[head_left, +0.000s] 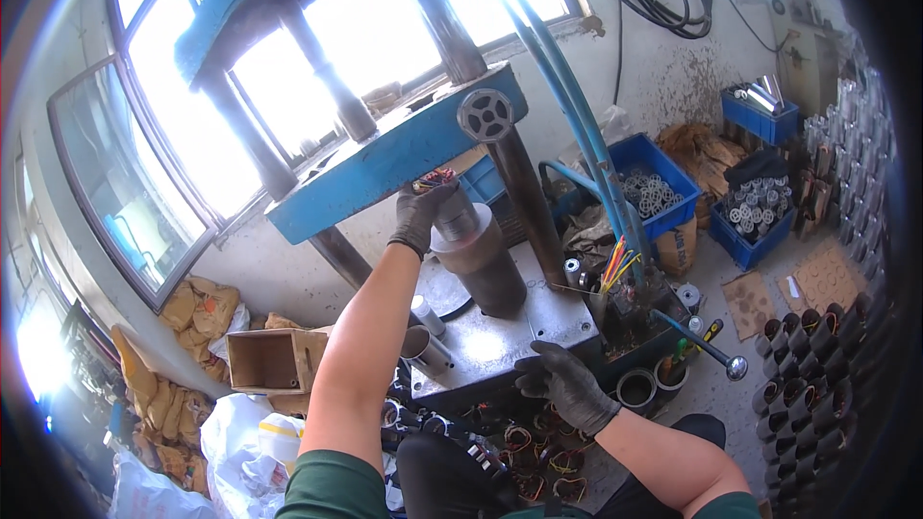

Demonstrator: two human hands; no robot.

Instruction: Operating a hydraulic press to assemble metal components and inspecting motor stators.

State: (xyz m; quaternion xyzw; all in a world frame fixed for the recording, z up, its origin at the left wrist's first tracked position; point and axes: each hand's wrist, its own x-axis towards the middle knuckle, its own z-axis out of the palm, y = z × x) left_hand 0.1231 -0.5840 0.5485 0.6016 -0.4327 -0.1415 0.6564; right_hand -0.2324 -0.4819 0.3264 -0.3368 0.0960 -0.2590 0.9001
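Note:
My left hand [420, 215], in a dark glove, reaches up and closes round a motor stator [456, 221], a grey cylinder with coloured wires [437, 179] at its top. The stator stands on the pale upper end of a thick round post [486, 274], below the blue crossbeam [394, 159] of a press. My gloved right hand [569, 386] hovers by the near right edge of the metal bed plate [514, 334]. Its fingers are loosely bent and apart, with nothing visible in them. A metal sleeve [426, 351] and a small white cylinder [427, 314] stand at the plate's left side.
A control lever [707, 346] with a round knob sticks out at the right. Blue bins [663, 178] of metal parts stand by the wall. Dark cylinders [808, 365] are stacked at far right; wired stators [538, 452] lie near my legs. A wooden box [274, 360] sits left.

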